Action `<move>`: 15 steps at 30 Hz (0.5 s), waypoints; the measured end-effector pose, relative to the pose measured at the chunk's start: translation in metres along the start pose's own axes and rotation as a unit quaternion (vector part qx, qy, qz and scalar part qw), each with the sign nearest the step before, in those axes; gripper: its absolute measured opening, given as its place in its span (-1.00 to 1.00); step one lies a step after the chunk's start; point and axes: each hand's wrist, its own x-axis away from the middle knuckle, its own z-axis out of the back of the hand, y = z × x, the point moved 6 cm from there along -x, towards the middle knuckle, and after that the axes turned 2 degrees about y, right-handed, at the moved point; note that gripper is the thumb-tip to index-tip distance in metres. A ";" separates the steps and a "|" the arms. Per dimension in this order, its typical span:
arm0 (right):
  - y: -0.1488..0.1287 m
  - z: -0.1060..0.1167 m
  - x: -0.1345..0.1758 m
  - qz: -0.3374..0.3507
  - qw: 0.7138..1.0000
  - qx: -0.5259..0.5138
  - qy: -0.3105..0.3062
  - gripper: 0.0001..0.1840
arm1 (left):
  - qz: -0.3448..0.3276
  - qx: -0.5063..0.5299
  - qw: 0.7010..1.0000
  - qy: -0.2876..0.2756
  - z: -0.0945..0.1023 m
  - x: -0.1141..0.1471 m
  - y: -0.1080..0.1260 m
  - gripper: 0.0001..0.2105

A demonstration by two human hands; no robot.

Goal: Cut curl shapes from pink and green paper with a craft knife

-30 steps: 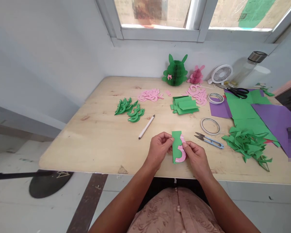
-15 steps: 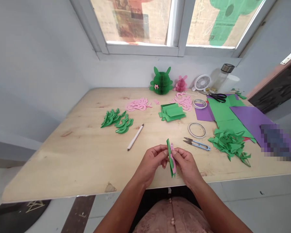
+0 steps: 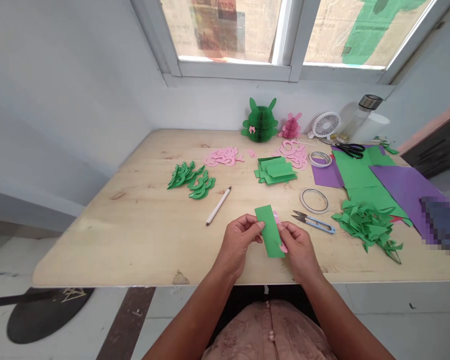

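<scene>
Above the table's front edge, my left hand (image 3: 245, 237) pinches the left side of a folded green paper strip (image 3: 270, 235), thumb on top. The strip's flat face is turned up toward me. On its right side my right hand (image 3: 294, 240) is closed on a pink paper cutout (image 3: 276, 217), which lies against the strip and is mostly hidden behind it and the fingers. Right of my hands lie blue thread snips (image 3: 315, 222) and a tape roll (image 3: 314, 200). To the left lies a white pen (image 3: 218, 206).
Green cutouts (image 3: 200, 185), pink cutouts (image 3: 223, 156) and folded green papers (image 3: 275, 170) lie across the table. Green scraps (image 3: 367, 225) and purple sheets (image 3: 408, 187) are at right. A green paper figure (image 3: 261, 125), small fan (image 3: 325, 124) and bottle (image 3: 360, 117) stand by the wall.
The green strip has turned from edge-on to show its flat face, now covering much of the pink cutout. The whole view has shifted slightly. Both hands still hold the paper.
</scene>
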 end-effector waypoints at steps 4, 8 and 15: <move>-0.013 0.020 -0.003 0.059 0.996 0.041 0.043 -0.65 | 0.007 -0.022 1.000 0.006 0.006 -0.002 0.003 -0.73; -0.024 0.013 0.003 0.107 0.986 0.127 -0.009 -0.67 | -0.019 -0.075 0.997 -0.002 0.003 -0.002 0.004 -0.77; -0.024 -0.004 0.009 0.145 0.952 0.266 -0.041 -0.67 | -0.036 -0.081 0.996 -0.022 -0.003 0.001 0.002 -0.80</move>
